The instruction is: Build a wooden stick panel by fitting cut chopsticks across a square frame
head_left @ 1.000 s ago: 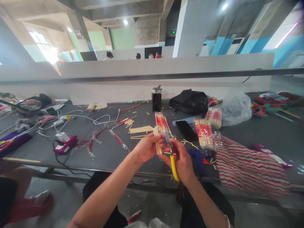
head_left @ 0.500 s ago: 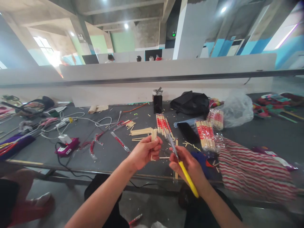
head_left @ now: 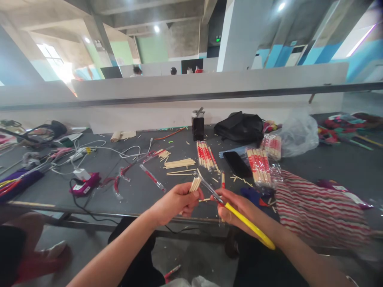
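A small bundle of pale wooden sticks (head_left: 195,184) is gripped in my left hand (head_left: 176,203), with its upper ends poking out above the fingers. My right hand (head_left: 236,207) is closed around yellow-handled scissors (head_left: 251,221). The metal blades point up and left, with their tips beside the top of the bundle; whether they touch it I cannot tell. Just beyond lies a pile of loose wooden sticks (head_left: 179,163). Red-and-white wrapped chopsticks (head_left: 205,154) lie right of that pile, with short cut pieces scattered about.
A black phone (head_left: 237,164) lies right of centre, and another phone (head_left: 198,128) stands upright at the back. Packs of wrapped chopsticks (head_left: 259,167), a black bag (head_left: 239,126), a clear plastic bag (head_left: 301,133) and striped cloth (head_left: 320,207) fill the right. White cables (head_left: 125,153) run left.
My left hand has lowered slightly leftward, and the bundle now tilts instead of standing upright. The scissors have swung flatter, bringing their blade tips left to the bundle's top.
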`<state>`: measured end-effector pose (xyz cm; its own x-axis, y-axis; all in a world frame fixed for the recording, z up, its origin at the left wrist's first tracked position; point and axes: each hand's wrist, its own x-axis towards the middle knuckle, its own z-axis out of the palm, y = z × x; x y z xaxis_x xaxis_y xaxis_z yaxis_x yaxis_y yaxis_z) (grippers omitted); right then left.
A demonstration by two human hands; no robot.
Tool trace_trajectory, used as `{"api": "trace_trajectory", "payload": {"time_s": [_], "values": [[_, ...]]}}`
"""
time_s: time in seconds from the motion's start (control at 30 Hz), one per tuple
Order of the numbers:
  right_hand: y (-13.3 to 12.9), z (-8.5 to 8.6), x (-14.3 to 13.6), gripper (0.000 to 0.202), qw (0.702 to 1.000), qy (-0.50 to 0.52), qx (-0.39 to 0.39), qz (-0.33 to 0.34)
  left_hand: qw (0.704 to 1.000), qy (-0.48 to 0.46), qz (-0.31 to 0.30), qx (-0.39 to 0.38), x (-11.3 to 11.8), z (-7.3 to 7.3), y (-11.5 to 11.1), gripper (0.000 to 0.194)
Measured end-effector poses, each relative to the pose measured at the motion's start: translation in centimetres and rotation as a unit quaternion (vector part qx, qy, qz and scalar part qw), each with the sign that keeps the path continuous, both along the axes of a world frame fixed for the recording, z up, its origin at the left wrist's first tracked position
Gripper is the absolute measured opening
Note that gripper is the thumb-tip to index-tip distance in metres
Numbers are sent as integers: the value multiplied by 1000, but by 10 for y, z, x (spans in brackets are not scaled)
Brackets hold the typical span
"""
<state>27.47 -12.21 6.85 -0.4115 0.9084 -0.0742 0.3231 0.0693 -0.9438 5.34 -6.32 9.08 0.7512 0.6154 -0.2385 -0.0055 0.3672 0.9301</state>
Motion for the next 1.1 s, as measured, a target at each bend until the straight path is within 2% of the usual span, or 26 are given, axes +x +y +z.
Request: {"api": "trace_trajectory", "payload": {"time_s": [0.23, 0.43, 0.6, 0.7, 0.9, 1.03, 1.1], "values": [[5, 11, -1, 39, 997, -63, 26, 33, 999, 19, -43, 2, 0, -6, 0, 30], [6, 18, -1, 45, 998, -43, 14, 46, 998, 10, -57, 18, 0, -6, -1, 32], [3, 11, 8, 48, 997, -25, -57, 44, 998, 59, -6, 25, -6, -6, 10, 40], [1, 2, 13, 51, 994, 2, -95, 59, 994, 99, -27, 35, -9, -4, 20, 41], [-1, -1, 17, 52, 995, 11, -96, 34, 988, 120, -59, 79, -12, 5, 31, 33], [-3, -1, 14, 57, 994, 25, -100, 42, 991, 107, -54, 61, -12, 2, 35, 45], [-3, -3, 9, 60, 993, 38, -102, 40, 991, 110, -64, 50, -11, 0, 34, 38]]}}
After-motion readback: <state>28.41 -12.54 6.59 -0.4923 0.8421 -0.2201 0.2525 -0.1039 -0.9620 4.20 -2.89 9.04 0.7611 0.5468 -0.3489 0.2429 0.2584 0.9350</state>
